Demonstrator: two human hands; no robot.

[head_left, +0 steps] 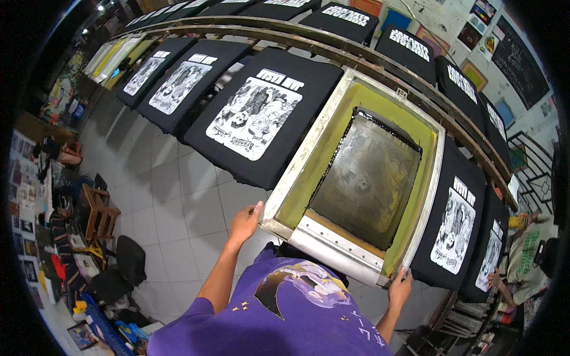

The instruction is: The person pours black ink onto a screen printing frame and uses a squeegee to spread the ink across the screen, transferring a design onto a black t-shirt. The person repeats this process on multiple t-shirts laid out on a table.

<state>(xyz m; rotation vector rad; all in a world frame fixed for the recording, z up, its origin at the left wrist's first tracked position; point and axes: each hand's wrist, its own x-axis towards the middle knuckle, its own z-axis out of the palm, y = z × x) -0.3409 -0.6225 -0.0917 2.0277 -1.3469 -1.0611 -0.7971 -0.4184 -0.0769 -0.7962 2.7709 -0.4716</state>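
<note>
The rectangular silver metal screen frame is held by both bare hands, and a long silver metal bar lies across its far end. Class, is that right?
Not quite: the head view shows the long silver metal bar across the near end of the screen frame.

Workshop, screen printing. Tells: big metal-framed screen (368, 178) with black ink (388, 128) on the mesh. Black tees (255, 113) laid flat in rows along both sides of long rails (386, 66), same graphic repeated down the near row. Coloured frames (474, 75) on the back wall, plus a chalkboard (521, 62). Tile floor (184, 196), messy left side: black chair (129, 261), wooden stool (95, 210). Second person (531, 255) at right, by the tees.
</note>
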